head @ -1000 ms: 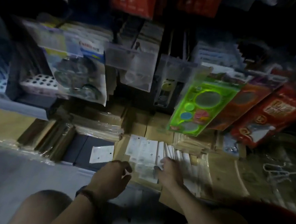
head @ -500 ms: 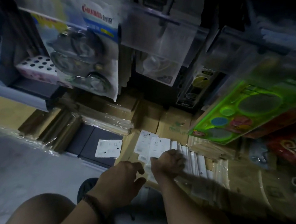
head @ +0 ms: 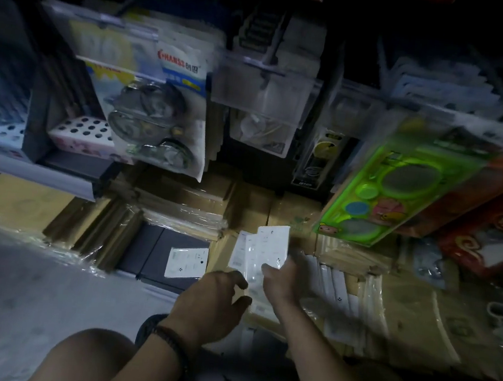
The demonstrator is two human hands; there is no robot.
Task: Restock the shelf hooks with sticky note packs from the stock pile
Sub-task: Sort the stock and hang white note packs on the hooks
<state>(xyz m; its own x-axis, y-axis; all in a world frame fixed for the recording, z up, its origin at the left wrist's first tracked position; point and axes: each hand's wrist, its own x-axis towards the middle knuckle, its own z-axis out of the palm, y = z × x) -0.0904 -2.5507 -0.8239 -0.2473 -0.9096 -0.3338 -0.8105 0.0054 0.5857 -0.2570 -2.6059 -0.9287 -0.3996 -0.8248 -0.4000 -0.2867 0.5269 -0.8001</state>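
Observation:
White sticky note packs (head: pixel 264 250) are fanned in my right hand (head: pixel 281 274), which grips them just above the stock pile. More white packs (head: pixel 337 289) stand in a row to the right on brown cartons. My left hand (head: pixel 217 298) hovers beside the held packs with thumb and fingers spread and loosely curled, holding nothing I can make out. One single white pack (head: pixel 186 262) lies flat on a dark box to the left. Shelf hooks (head: pixel 263 64) above carry clear hanging packets.
Hanging goods crowd the shelf: a blister card of round items (head: pixel 156 112), a green stencil pack (head: pixel 399 187) and red packets (head: pixel 489 221). Wrapped brown cartons (head: pixel 179 210) line the floor level. Grey floor (head: pixel 16 289) lies at the left, my knees below.
My right hand has lifted a fan of white packs up off the pile. My left hand moved up beside them. The view tilted upward toward the hooks.

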